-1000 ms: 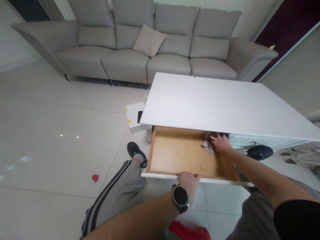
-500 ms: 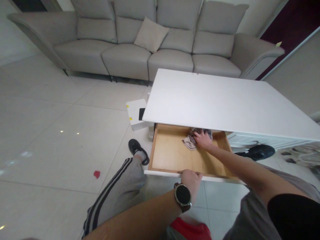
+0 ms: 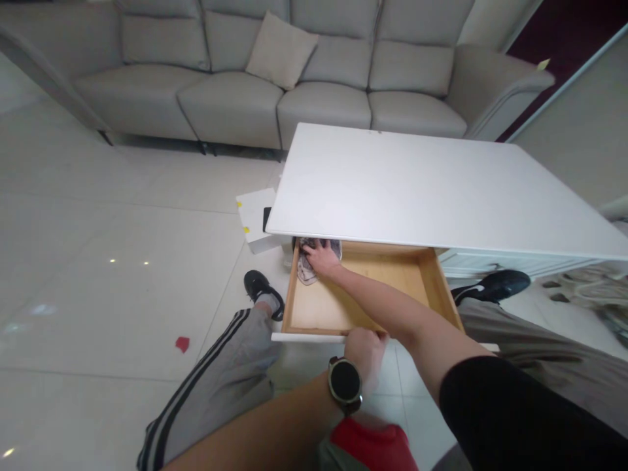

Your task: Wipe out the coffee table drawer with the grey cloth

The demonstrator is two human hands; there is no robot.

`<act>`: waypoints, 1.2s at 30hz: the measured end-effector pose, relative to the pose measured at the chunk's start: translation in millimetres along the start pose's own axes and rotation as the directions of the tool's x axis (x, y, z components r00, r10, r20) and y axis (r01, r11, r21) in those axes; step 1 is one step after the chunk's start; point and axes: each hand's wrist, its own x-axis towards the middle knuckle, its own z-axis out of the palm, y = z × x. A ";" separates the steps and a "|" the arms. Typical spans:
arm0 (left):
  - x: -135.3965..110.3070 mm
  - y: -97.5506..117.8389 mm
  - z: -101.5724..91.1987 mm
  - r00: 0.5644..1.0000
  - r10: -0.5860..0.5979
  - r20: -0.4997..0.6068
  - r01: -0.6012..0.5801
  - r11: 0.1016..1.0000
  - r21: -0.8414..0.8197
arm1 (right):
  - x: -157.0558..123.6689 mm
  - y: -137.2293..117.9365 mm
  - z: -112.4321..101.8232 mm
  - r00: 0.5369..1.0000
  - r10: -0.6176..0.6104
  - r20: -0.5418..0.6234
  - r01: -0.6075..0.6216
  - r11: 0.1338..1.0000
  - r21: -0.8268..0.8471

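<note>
A drawer with a light wooden inside is pulled out of the white coffee table. My left hand, with a watch on its wrist, is closed over the drawer's front edge. Inside, at the drawer's back left corner, my right hand presses on a crumpled patterned cloth and holds it against the bottom. Its fingers are bent over the cloth, and part of the cloth is hidden under them. The right forearm reaches across the drawer from the right.
A grey sofa with a cushion stands behind the table. On the floor to the left are a white box and a red scrap. My legs straddle the drawer; something red is low in front of me.
My right hand has slid the cloth leftward, from the drawer's back middle to its back left corner. My left hand stays on the front edge. The view has shifted slightly.
</note>
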 end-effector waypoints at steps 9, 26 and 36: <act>-4.9 3.3 -6.7 0.999 0.008 -0.051 -0.007 1.000 0.012 | -118.1 96.9 19.3 0.990 0.130 0.052 -0.126 0.990 -0.071; 13.7 21.3 6.0 0.984 -0.155 -0.090 0.163 0.983 0.090 | -240.8 152.9 39.4 0.765 0.512 0.389 -0.402 0.853 -0.333; 15.6 19.8 15.6 0.979 -0.137 -0.149 0.154 0.982 0.108 | -296.7 119.4 38.6 0.775 0.284 0.565 -0.264 0.957 -0.119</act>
